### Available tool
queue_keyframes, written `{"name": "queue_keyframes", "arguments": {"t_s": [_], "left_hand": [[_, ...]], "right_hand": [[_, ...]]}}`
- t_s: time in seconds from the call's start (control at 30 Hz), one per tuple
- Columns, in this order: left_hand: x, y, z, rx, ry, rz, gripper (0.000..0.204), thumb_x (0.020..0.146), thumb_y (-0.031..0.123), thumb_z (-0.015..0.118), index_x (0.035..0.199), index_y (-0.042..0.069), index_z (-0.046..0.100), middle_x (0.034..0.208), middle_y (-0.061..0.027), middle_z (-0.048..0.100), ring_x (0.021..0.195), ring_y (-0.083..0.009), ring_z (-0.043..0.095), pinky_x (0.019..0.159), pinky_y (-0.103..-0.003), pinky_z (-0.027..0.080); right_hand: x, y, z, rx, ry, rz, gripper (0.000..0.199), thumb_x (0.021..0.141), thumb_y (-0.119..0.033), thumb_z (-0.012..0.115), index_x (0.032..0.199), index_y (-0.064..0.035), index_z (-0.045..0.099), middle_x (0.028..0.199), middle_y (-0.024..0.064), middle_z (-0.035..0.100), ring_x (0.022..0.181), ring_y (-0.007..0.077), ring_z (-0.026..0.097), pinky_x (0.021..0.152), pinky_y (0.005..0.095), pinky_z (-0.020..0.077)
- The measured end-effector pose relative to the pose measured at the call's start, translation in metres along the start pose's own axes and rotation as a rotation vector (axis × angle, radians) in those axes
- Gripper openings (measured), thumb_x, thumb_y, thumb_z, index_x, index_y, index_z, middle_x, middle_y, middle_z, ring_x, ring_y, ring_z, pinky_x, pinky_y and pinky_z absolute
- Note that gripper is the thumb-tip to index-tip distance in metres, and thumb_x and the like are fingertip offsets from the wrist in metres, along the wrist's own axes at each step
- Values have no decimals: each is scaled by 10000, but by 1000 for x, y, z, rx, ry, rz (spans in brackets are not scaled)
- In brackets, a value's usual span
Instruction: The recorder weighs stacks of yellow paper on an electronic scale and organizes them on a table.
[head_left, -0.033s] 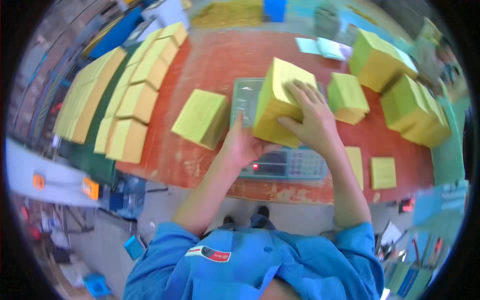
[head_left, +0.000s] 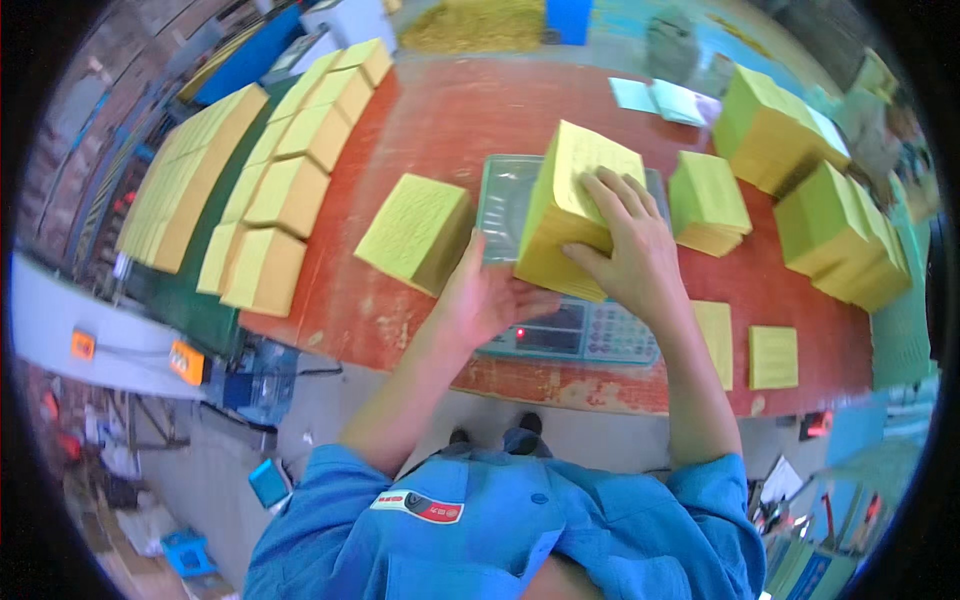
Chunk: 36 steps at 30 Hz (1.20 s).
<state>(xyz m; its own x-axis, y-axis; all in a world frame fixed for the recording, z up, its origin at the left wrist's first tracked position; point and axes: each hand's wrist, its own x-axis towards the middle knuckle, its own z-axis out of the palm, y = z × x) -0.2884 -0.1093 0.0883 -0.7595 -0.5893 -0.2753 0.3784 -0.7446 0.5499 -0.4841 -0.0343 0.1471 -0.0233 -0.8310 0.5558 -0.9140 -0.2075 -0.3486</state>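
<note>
Paper [head_left: 558,215], a thick yellow stack, is over the scale [head_left: 622,335]; from here I can't tell whether it rests there. The right hand [head_left: 640,250] is clamped on it, fingers over the top, thumb against the near face. The left hand [head_left: 485,300] is apart from the right, spread loosely at the scale's near left; whether it touches the stack, I can't say. One yellow block [head_left: 415,235] sits left of the scale, a shorter block [head_left: 708,200] just right. Two small pads [head_left: 773,357] lie right of it, on the near side.
</note>
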Motion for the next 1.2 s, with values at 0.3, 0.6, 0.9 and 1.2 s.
{"name": "queue_keyframes", "arguments": {"t_s": [0.3, 0.6, 0.9, 1.2], "left_hand": [[-42, 94, -55, 2412, 875, 507, 884, 745, 498, 732, 1436, 63, 392, 1476, -240, 352, 1357, -413, 337, 1072, -547, 318], [-105, 118, -128, 2252, 141, 263, 1027, 638, 417, 750, 1518, 203, 267, 1546, -247, 199, 1406, -426, 256, 1125, -573, 229], [-230, 139, -185, 1932, 285, 676, 875, 690, 153, 715, 1475, 98, 332, 1546, -168, 268, 1433, -341, 248, 1161, -465, 232], [-256, 33, -233, 49, 558, 246, 775, 897, 647, 510, 1447, 123, 353, 1382, -125, 470, 1228, -248, 486, 1000, -415, 385]], "right_hand": [[-3, -26, 12, -177, -103, 2, 755, 693, -261, 796, 1373, -137, 492, 1454, 144, 430, 1358, 369, 363, 1073, 501, 322], [0, -158, 7, 192, -14, -109, 557, 784, -47, 673, 1318, -11, 519, 1365, 191, 513, 1325, 368, 429, 1083, 438, 360], [-3, -159, 232, 831, -493, 383, 488, 887, -259, 633, 1294, -5, 543, 1217, 197, 620, 1091, 269, 621, 922, 370, 472], [-46, -231, 221, 584, -395, 458, 478, 892, -366, 611, 1226, -24, 585, 1058, 225, 673, 1007, 352, 654, 875, 404, 495]]}}
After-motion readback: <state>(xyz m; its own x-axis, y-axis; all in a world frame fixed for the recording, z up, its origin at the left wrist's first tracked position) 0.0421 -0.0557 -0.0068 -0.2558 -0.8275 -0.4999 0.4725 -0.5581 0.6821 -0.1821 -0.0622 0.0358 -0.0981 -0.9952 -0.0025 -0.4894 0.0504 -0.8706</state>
